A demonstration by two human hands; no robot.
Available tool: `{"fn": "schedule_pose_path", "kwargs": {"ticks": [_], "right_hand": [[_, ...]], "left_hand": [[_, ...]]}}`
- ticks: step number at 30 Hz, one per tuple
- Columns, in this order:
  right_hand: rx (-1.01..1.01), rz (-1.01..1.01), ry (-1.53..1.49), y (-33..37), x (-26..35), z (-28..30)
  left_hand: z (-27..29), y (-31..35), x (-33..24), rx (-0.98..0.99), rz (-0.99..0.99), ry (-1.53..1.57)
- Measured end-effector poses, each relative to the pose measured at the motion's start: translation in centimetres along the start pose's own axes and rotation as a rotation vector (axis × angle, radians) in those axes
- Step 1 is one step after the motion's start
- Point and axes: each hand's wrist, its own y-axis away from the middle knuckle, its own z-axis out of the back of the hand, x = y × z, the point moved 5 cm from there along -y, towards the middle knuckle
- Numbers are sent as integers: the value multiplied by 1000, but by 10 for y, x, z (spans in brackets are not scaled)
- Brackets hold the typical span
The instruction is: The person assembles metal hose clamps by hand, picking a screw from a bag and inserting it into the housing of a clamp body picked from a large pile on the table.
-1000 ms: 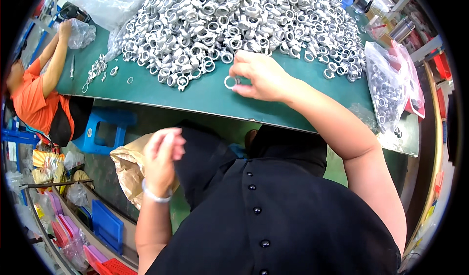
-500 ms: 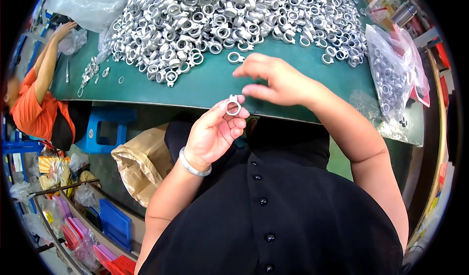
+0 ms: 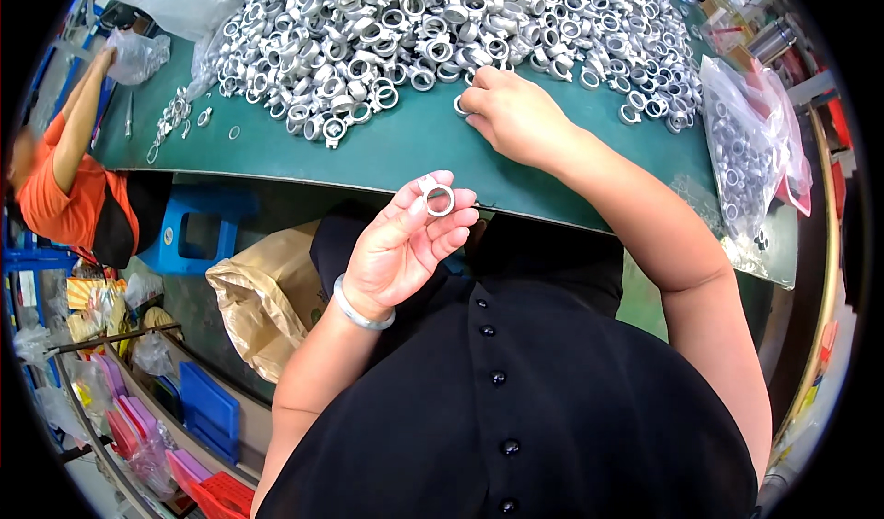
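My left hand [image 3: 396, 256] holds a small silver metal ring clamp [image 3: 427, 185] between thumb and fingers, just in front of the table edge. The clamp's round opening faces up, and a short lug sticks out on its far side. My right hand [image 3: 523, 118] reaches over the table to the near edge of a large heap of similar ring clamps [image 3: 368, 35]. Its fingers close on another ring clamp [image 3: 458, 105], of which only the left rim shows; the fingers cover the rest.
The heap lies on a green table [image 3: 304, 158]. Small loose parts [image 3: 172, 114] lie at the left. A clear plastic bag of rings [image 3: 737, 155] sits at the right. A person in orange [image 3: 64, 201] is at the far left, near a blue stool [image 3: 189, 233] and a brown sack [image 3: 262, 303].
My right hand has moved away from my left hand, forward to the single ring clamp by the heap, and its fingers have closed there. My left hand still holds its ring clamp, now slightly turned.
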Motion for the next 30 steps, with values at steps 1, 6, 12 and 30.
{"fn": "schedule_pose_path", "kwargs": {"ticks": [1,6,12,30], "right_hand": [[8,-9,-3,0,0,1],[-29,30,2,4,-2,1],[-41,39,-16,11,2,6],[-123,-59,-409,51,19,24]], "left_hand": [[0,0,0,1,-1,2],[-2,1,-1,45,-34,-64],[-4,1,-1,26,-59,-108],[-1,-3,5,-18,-76,-131]]}}
